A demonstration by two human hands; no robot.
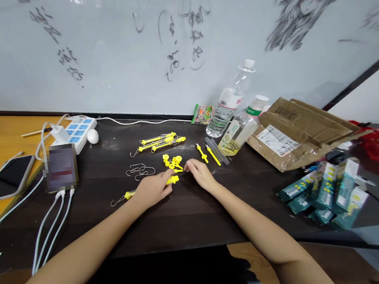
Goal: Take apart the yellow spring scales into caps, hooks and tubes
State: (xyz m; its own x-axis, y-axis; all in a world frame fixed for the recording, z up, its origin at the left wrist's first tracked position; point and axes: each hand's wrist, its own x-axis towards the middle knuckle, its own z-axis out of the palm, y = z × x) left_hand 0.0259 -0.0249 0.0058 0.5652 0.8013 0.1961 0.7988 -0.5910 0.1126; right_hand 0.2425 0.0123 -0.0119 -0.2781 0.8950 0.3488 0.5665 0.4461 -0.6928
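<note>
In the head view, gripping a yellow spring scale (172, 180) with the left hand (154, 190) just below and left of the frame's centre, low over the dark worktop (199, 219), with its hook toward the left. Resting the right hand (198, 172) just right of centre, apart from the left, with fingertips curled near a cluster of small yellow parts (177, 159); cannot tell whether pinching anything. Visible just above the left hand: bent metal wires (140, 170). Higher, near mid-frame: more yellow spring scales (161, 141). Right of centre: yellow rods (213, 154) beside dark clear tubes (216, 149), below a water bottle (228, 102) and a bottle of yellow liquid (240, 131). Toward the right: a cardboard package (298, 124) above green boxes (325, 192). At left: a power strip (79, 132) and a phone (7, 178). Across the top: a marked whiteboard (113, 54).
</note>
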